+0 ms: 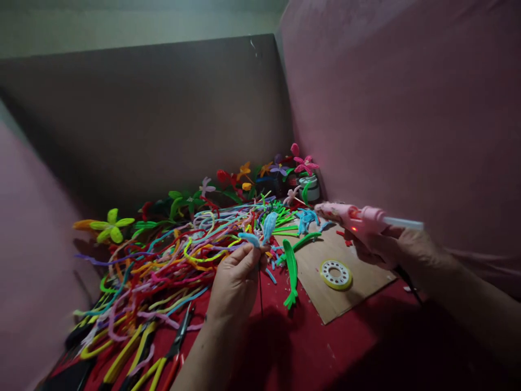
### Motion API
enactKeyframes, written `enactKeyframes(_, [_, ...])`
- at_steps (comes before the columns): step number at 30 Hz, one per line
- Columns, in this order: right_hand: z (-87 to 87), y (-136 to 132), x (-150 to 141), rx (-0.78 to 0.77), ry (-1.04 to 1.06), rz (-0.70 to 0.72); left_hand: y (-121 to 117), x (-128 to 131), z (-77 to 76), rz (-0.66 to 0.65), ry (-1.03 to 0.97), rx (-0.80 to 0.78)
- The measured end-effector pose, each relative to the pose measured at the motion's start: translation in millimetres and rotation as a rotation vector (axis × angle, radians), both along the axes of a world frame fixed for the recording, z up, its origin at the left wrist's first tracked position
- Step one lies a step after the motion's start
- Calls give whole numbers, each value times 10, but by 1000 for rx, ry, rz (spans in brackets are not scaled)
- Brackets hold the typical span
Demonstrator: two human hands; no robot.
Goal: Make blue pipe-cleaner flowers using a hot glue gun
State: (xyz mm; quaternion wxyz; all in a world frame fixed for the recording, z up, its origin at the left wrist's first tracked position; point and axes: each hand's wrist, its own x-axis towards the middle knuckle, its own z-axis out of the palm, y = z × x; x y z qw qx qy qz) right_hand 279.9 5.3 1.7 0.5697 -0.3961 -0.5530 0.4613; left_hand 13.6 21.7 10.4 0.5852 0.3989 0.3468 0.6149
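Note:
My left hand (pixel 240 277) pinches light-blue fuzzy petals (pixel 267 228) made of pipe cleaner, two of which stick up above the fingertips. To the right, my right hand (pixel 386 247) grips a pink glue gun (pixel 358 215) with a white glue stick out of its back and a small red light glowing. Its nozzle points left, toward the petals but apart from them. Below and between the hands lies a green pipe-cleaner leaf piece (pixel 291 271). More blue petals (pixel 307 220) rest on the cardboard (pixel 362 298), behind a yellow-edged tape roll (pixel 336 275).
A large heap of colourful pipe cleaners (pixel 175 266) spreads over the red cloth (pixel 337 347). Pliers and scissors (pixel 179 331) lie at the front left. Finished flowers (pixel 112 225) line the back beside a white jar (pixel 309 188). Pink fabric (pixel 407 125) rises at the right.

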Motion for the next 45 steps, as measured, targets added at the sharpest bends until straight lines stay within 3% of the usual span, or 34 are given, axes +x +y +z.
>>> enactKeyframes(3, [200,47,-331,-42,140,295,25,-36,22,56,-45,34])
enactKeyframes(7, [288,218,-708,-63,190,449,74,-133,40,133,-95,99])
enactKeyframes(13, [230,442,-1017,61,-45,395,164,-302,55,241,-150,145])
enactKeyframes(23, [-22,527,-988,40,-125,392,199,-248,-41,290,-91,66])
enactKeyframes(45, [-33,477,-953,47,-234,369,211,-203,-59,301,-45,42])
